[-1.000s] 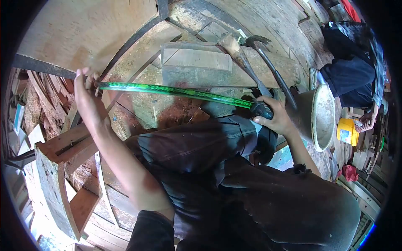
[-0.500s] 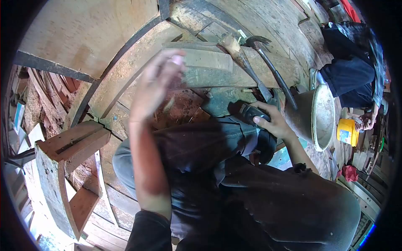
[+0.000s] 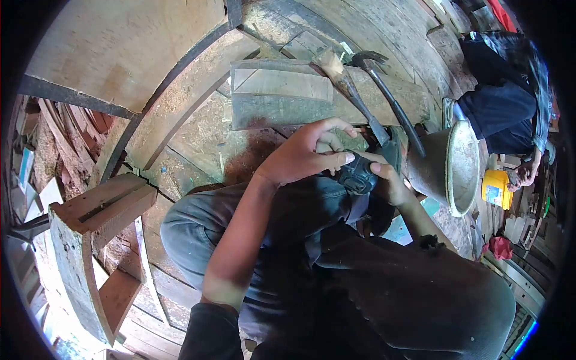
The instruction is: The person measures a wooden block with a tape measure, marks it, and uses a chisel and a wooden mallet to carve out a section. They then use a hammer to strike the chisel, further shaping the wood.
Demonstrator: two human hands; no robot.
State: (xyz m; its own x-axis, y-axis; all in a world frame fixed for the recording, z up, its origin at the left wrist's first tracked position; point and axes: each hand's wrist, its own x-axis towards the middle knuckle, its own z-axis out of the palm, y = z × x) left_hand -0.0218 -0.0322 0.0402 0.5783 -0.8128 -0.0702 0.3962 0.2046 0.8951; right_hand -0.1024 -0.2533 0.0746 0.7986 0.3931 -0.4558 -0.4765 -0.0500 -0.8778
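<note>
My right hand (image 3: 391, 181) wraps round a small black, rounded device (image 3: 358, 175) above my knees, its thumb on the near side; the exact kind cannot be made out. From the left, my left hand (image 3: 309, 150) meets it, with the thumb tip and some curled fingers at its edge. The index finger of that hand arches above, toward the tip of a chisel-like tool (image 3: 360, 105) with a wooden handle. Beside that tool lies a claw-ended dark bar or hammer (image 3: 393, 99). Both rest across a wooden board (image 3: 276, 111).
A pale bucket (image 3: 450, 168) lies tipped to the right. Beyond it, another person (image 3: 501, 108) sits near a yellow container (image 3: 497, 189). A wooden frame (image 3: 99, 240) stands at the left, and a plywood panel (image 3: 126, 54) fills the upper left. Sawdust and scraps cover the planks.
My left hand has moved right and down from above the board to the black device. The right hand keeps hold of the device, which has turned slightly.
</note>
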